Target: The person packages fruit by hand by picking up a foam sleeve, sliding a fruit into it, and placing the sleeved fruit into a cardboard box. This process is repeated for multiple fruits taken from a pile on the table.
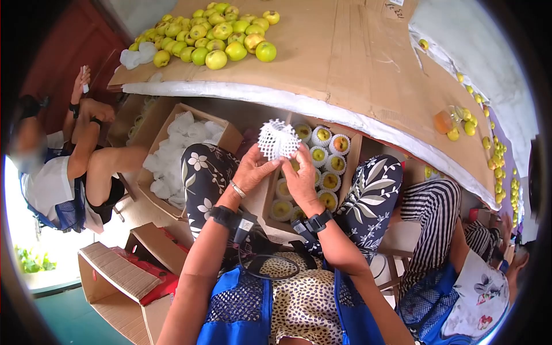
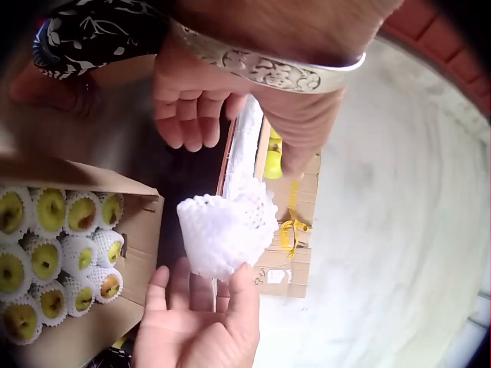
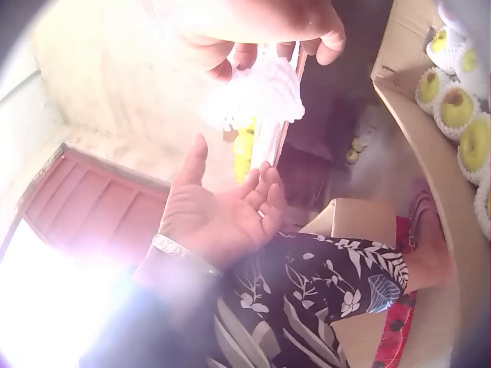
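Note:
A white foam net sleeve [image 1: 278, 140] is pinched at its lower edge by the right hand [image 1: 302, 181]. In the left wrist view, the thumb and fingertips of the right hand [image 2: 201, 326] grip the sleeve [image 2: 224, 230] from below. The left hand [image 1: 250, 175] is just beside it; in the right wrist view this left hand [image 3: 226, 211] shows its palm with the fingers loosely bent, apart from the sleeve [image 3: 268, 92] and holding nothing. Below the hands, a cardboard box [image 1: 355, 164] holds yellow-green fruits in foam nets [image 1: 335, 164].
Loose fruits [image 1: 215, 59] are heaped on the cardboard-covered table [image 1: 322, 57]. A box of white foam nets [image 1: 187, 135] stands left of the knees, with an empty carton [image 1: 115, 270] nearer. People sit on both sides. A jar [image 1: 443, 122] is on the table at right.

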`<state>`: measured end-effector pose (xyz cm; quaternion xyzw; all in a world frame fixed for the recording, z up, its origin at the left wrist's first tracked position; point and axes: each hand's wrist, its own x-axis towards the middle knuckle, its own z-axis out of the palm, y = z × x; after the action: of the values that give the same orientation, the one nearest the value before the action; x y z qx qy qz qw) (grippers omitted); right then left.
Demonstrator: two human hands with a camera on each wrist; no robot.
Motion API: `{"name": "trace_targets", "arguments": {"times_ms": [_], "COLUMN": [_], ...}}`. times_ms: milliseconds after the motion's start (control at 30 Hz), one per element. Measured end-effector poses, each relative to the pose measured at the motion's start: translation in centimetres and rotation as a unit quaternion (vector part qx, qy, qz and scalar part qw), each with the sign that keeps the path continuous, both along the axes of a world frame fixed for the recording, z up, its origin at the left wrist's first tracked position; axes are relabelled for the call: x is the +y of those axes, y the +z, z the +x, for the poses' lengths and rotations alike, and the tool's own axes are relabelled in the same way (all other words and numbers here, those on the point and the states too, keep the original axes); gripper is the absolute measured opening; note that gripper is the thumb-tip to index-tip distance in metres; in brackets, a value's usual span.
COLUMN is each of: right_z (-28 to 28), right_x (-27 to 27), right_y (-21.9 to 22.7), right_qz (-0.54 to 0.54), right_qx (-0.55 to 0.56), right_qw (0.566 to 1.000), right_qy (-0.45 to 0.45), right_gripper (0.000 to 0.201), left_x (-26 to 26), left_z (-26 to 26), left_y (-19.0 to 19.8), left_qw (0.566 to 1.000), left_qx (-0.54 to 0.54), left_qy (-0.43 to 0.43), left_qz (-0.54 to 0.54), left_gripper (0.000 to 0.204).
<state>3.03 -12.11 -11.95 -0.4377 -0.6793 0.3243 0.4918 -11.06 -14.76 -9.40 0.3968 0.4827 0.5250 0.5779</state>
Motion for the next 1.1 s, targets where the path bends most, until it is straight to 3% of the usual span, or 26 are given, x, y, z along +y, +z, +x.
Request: {"name": "trace_targets", "arguments": {"times_ms": [67, 200, 367, 600, 700, 733, 833, 967, 1067, 1100], "right_z": [-0.3, -0.1, -0.1, 0.5, 0.4, 0.1, -0.7, -0.5, -0.3, -0.3], "right_x": [-0.2, -0.3, 0.5, 0.9, 0.5, 0.4, 0.4, -0.3, -0.4, -0.3], "right_y": [-0.8, 0.5, -0.4, -1.3, -1.1, -1.5, -1.6, -1.3, -1.5, -1.7], "right_qz": [0.047, -0.136, -0.277, -0.272, -0.254, -0.265, -0.161, -0.27, -0.26, -0.265], "right_qx": [-0.027, 0.115, 0.382, 0.335, 0.244, 0.27, 0.178, 0.199, 0.145, 0.178], "right_qw": [0.998, 0.981, 0.88, 0.901, 0.933, 0.922, 0.964, 0.938, 0.951, 0.943], "right_qy": [-0.013, 0.071, 0.055, 0.053, 0.076, 0.087, 0.11, 0.093, 0.088, 0.093], "right_gripper": [0.018, 0.02, 0.016, 0.012, 0.013, 0.016, 0.027, 0.034, 0.03, 0.029], "left_x": [0.1, 0.8, 0.7, 0.7, 0.8, 0.9, 0.7, 0.7, 0.9, 0.9], "left_z": [-0.1, -0.9, -0.9, -1.1, -1.2, -1.1, -0.9, -0.9, -1.2, -1.1], "left_y": [-0.8, -3.0, -2.2, -1.8, -1.8, -2.0, -1.5, -2.4, -2.7, -2.7], "left_qw": [1.0, 0.999, 0.991, 0.981, 0.98, 0.977, 0.981, 0.988, 0.986, 0.984], "left_qx": [-0.011, -0.003, -0.094, -0.132, -0.133, -0.148, -0.125, -0.104, -0.096, -0.098], "left_qy": [0.012, 0.038, 0.094, 0.139, 0.145, 0.15, 0.147, 0.111, 0.129, 0.147], "left_qz": [0.009, 0.001, -0.029, -0.023, -0.014, -0.006, -0.016, -0.025, -0.038, -0.032], "left_gripper": [0.025, 0.021, 0.015, 0.012, 0.014, 0.016, 0.024, 0.03, 0.031, 0.031]}}
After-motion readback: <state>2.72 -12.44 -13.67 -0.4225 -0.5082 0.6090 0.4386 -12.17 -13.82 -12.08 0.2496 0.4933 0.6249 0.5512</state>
